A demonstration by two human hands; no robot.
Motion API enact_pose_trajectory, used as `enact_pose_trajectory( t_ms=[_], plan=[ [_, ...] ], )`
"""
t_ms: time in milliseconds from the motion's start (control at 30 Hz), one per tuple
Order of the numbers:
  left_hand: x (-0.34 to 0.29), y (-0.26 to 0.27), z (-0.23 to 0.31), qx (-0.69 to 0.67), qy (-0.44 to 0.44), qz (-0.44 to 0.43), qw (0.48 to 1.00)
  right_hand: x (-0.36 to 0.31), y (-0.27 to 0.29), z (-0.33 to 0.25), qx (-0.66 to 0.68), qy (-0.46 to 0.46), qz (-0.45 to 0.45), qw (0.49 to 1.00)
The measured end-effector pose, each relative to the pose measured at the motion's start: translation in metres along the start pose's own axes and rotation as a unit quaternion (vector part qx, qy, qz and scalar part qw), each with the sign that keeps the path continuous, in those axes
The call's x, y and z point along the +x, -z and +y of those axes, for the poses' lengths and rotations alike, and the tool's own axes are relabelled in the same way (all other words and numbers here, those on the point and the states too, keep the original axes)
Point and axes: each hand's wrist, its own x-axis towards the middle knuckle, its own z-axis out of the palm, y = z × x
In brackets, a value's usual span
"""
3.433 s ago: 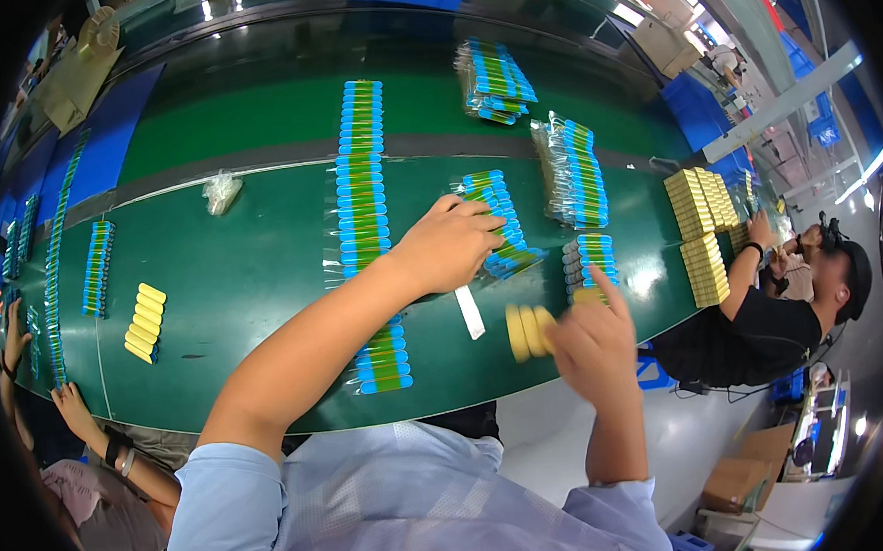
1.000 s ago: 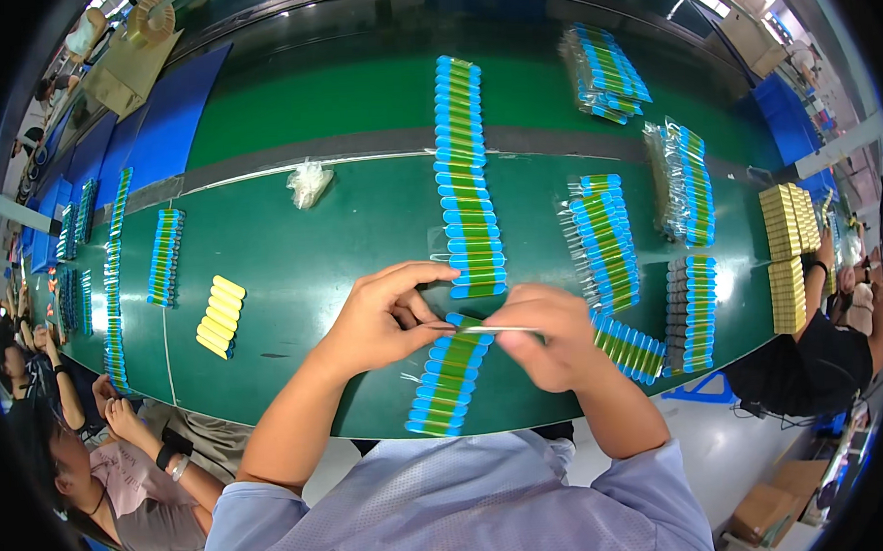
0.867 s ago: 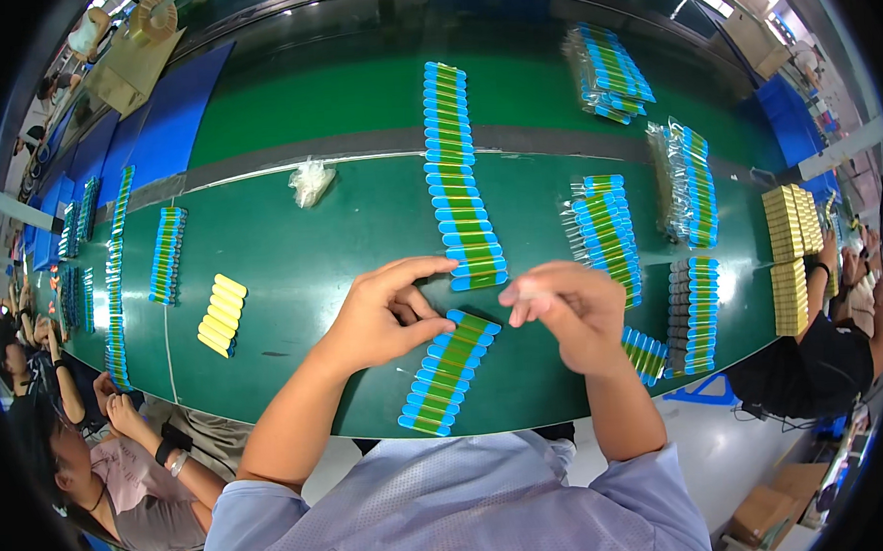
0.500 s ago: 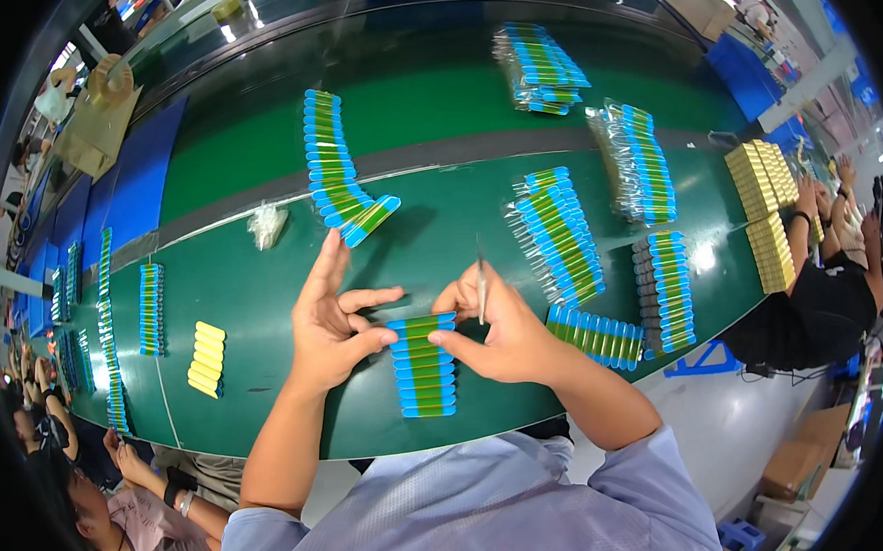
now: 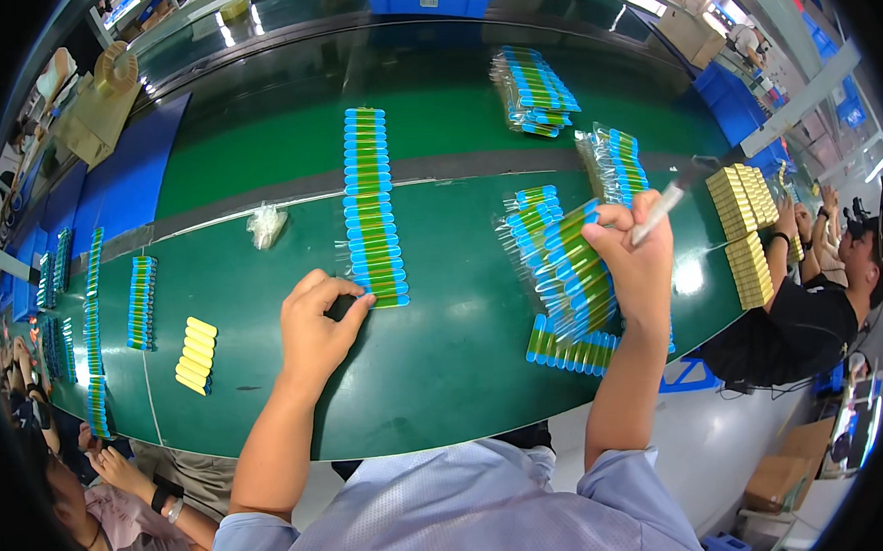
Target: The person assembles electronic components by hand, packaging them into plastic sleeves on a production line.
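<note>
My left hand is closed, thumb and fingertips pinching the near end of a long straight strip of blue-ended green pieces, which lies away from me across the table's dark seam. My right hand is raised at the right, closed around a slim pale tool, apparently tweezers. Between that hand's thumb and finger is the upper end of a shorter blue-and-green strip. It overlaps similar strips with clear film. Another short strip lies just nearer me.
More filmed strips stand stacked at the far right. Yellow blocks sit at the right edge near a co-worker. Left are a crumpled clear bag, yellow pieces and more strips. Another person's arms reach in at lower left.
My right hand has moved right to the pile of strips. The short strip before me is gone from there. The long strip, bent before, lies straight, and my left hand now grips its near end.
</note>
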Motion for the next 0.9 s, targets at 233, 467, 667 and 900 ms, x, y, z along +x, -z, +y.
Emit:
enact_pose_trajectory(
  t_ms=[233,467,667,900],
  plan=[
    [0.001,0.006,0.010,0.128,-0.037,-0.009,0.991,-0.001,-0.012,0.018,-0.494,0.105,-0.061,0.861],
    [-0.003,0.011,0.019,0.157,-0.106,-0.105,0.976,-0.010,-0.063,-0.004,-0.330,0.037,-0.122,0.935],
    [-0.002,0.007,0.017,0.060,-0.212,-0.178,0.959,-0.025,-0.107,0.054,-0.442,0.052,-0.238,0.863],
    [-0.006,0.011,0.011,0.006,-0.085,-0.198,0.977,-0.043,-0.120,0.064,-0.431,0.076,-0.253,0.863]
  ],
)
